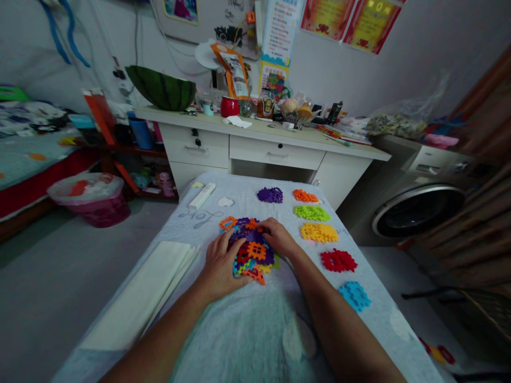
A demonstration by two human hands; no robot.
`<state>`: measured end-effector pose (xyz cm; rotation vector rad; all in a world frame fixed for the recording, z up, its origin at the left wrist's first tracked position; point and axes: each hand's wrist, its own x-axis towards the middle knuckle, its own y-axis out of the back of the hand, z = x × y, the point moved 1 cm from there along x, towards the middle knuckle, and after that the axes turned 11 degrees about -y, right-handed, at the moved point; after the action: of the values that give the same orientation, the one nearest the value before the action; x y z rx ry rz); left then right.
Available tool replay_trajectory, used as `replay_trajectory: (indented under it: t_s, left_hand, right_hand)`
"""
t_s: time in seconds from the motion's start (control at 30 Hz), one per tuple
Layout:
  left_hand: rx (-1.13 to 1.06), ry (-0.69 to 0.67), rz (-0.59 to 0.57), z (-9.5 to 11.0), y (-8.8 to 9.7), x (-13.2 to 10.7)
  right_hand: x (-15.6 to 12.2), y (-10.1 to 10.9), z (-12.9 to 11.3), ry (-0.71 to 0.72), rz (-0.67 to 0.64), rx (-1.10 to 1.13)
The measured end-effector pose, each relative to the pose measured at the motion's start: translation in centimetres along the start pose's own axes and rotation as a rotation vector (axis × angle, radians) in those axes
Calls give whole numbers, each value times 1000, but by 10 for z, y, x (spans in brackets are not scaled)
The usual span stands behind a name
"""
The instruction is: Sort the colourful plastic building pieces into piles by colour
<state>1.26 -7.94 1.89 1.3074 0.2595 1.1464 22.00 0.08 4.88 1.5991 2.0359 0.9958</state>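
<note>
A mixed pile of notched plastic interlocking pieces [256, 251] in orange, purple, blue, red and yellow lies on the cloth-covered table. My left hand [221, 264] rests against the pile's left side, its fingers apart and the thumb stretched out in front. At the far right of the pile is my right hand [278, 236], with fingers curled in; what lies between their tips is hidden. Sorted by colour, further pieces stand in heaps: purple [270, 195], orange [305, 196], green [312, 213], yellow [319, 232], red [339, 260] and blue [354, 296].
A folded white cloth [139, 292] lies along the table's left edge, and a white box-like bar [202, 196] at its far left. Behind stands a white desk [275, 154] bearing a watermelon piece [162, 88]. To the right is a washing machine [415, 186], to the left a pink bin [91, 202].
</note>
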Motion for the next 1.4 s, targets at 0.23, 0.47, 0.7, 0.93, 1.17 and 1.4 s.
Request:
replay_trajectory:
  t_s: [0.23,0.47,0.7,0.93,1.17,1.4]
  left_hand:
    - [2,0,-4,0,0,1]
    - [-1,-2,0,-2,-1,-1]
    - [40,-8,-23,-1,-1,-1]
    - [46,-19,-30,-2,-1,0]
    - [47,-16,-41,0,1,0]
    - [37,-22,-31,0,0,0]
  right_hand:
    - [1,-2,10,7,71,73]
    - [5,7,22,-195,264,353]
    - [5,8,36,-463,364,308]
    - [0,13,32,-476,332,-159]
    - [2,9,31,-480,288,-294]
    - [10,10,34,-535,256,-339]
